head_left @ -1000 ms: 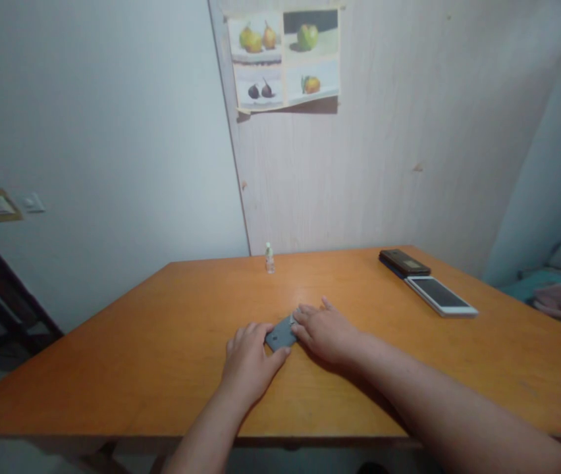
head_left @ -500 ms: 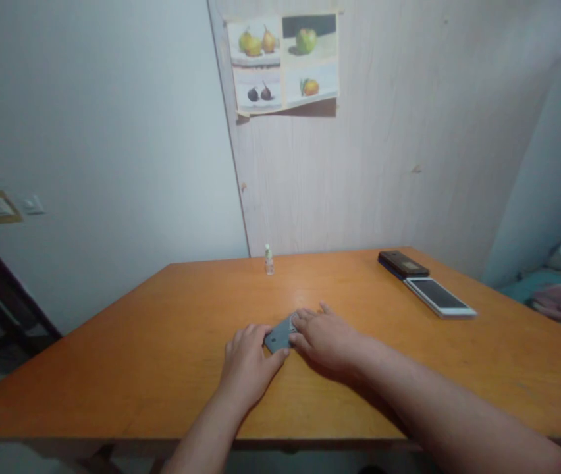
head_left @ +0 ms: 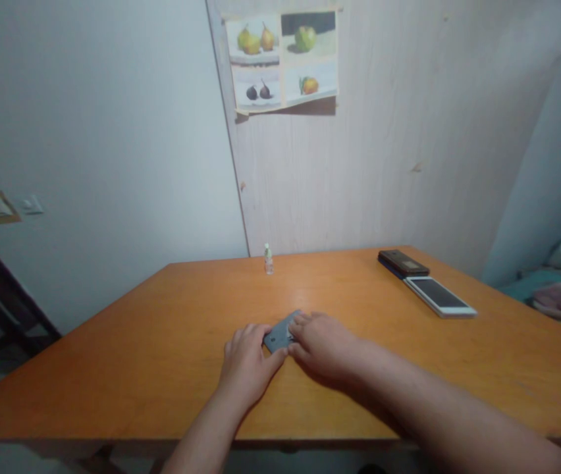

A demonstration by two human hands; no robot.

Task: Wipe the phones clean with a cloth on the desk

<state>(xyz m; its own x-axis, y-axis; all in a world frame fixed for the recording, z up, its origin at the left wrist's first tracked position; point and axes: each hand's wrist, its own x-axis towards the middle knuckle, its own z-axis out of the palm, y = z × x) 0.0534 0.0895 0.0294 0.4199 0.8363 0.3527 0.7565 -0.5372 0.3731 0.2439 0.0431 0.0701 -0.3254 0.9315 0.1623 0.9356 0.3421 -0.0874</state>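
A grey smartphone [head_left: 276, 338] lies flat on the wooden table, its back with a small dark camera spot facing up. My left hand [head_left: 249, 359] grips the phone's left end, thumb on the near edge and fingers at the far edge. Over the phone's right part rests my right hand [head_left: 322, 342], its fingers bent and pressed together on the surface. A small whitish piece [head_left: 290, 325] shows at those fingertips; mostly covered, it is too small to identify. The phone's right end is hidden under this hand.
A small clear bottle [head_left: 268, 261] stands at the back of the table [head_left: 162, 342]. To the right lie a white tablet or large phone [head_left: 441, 296] and a dark phone-like stack [head_left: 403, 263]. Fruit pictures [head_left: 283, 62] hang on the wall.
My right hand has shifted slightly and its fingers have drawn closer together, showing more of the phone's far edge. My left hand keeps its grip in the same place.
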